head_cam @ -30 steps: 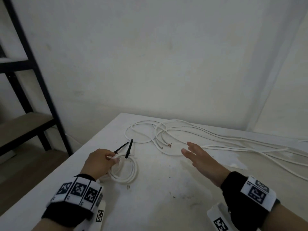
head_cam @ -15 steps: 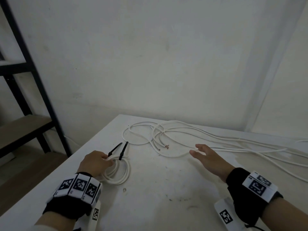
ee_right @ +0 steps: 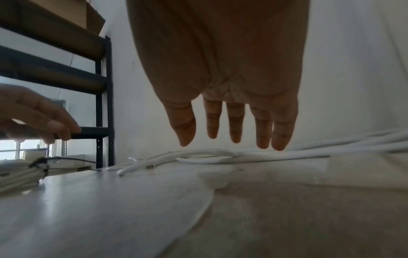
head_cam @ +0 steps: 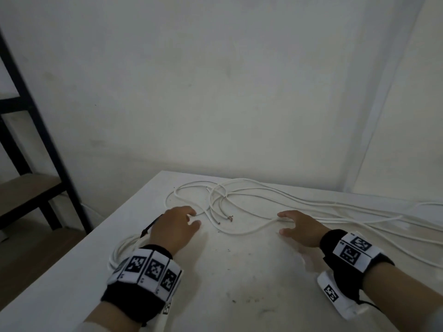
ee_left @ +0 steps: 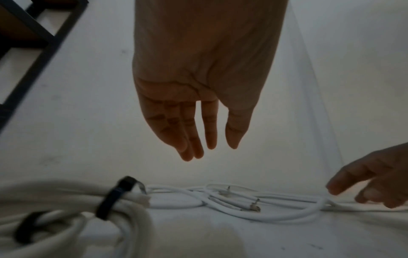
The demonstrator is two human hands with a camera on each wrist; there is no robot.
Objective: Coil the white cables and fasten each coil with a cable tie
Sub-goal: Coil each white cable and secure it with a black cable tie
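Observation:
A tied coil of white cable (head_cam: 121,248) lies on the white table (head_cam: 239,283) by the left edge, with black cable ties (ee_left: 114,197) around it. My left hand (head_cam: 191,218) hovers open just past the coil, fingers straight, holding nothing. Loose white cables (head_cam: 239,232) spread from the table's middle to the right, with bare cut ends (head_cam: 230,218) between my hands. My right hand (head_cam: 284,224) is open, its fingertips (ee_right: 279,144) right above a cable loop (ee_right: 220,155); whether they touch it I cannot tell.
A black metal shelf rack (head_cam: 36,140) with wooden boards stands left of the table, and a cardboard box (ee_right: 88,19) sits on it. A white wall rises right behind the table. The table's left edge (head_cam: 96,238) runs close beside the coil.
My left hand has let go of the tied coil and moved forward and right towards the loose cable ends. My right hand has lowered over the cable loop.

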